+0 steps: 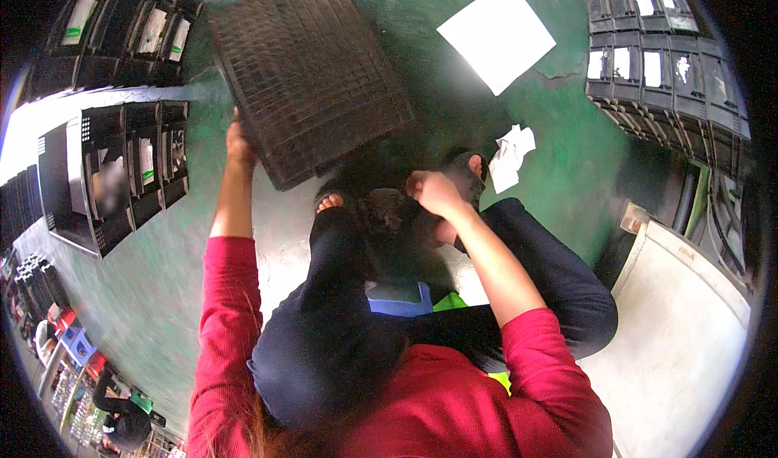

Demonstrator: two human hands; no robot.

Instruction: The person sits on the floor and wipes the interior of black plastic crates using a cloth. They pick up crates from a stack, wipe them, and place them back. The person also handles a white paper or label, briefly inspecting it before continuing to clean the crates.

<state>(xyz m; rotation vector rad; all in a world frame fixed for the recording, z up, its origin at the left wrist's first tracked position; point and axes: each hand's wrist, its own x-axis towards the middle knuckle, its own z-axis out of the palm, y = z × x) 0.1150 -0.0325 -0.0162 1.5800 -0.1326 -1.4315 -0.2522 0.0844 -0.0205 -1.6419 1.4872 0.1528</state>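
A large dark brown-black slab with a ribbed, gridded top (312, 73), like a stack of flat trays, lies tilted in front of me. My left hand (237, 143) grips its left edge, with the fingers partly hidden against the side. My right hand (435, 193) is curled between my feet, above a dark, blurred object (387, 208) whose kind I cannot make out. What those fingers hold, if anything, is hidden. Close to that hand is my sandalled right foot (472, 169); the left foot (331, 202) sits by the slab's near edge.
Black bins with labels (130, 166) stand at the left, and more stacked bins (668, 61) at the far right. On the green floor lie a white sheet (497, 39) and crumpled paper (512, 158). A blue box (401, 298) is beneath me; a white panel (681, 336) stands right.
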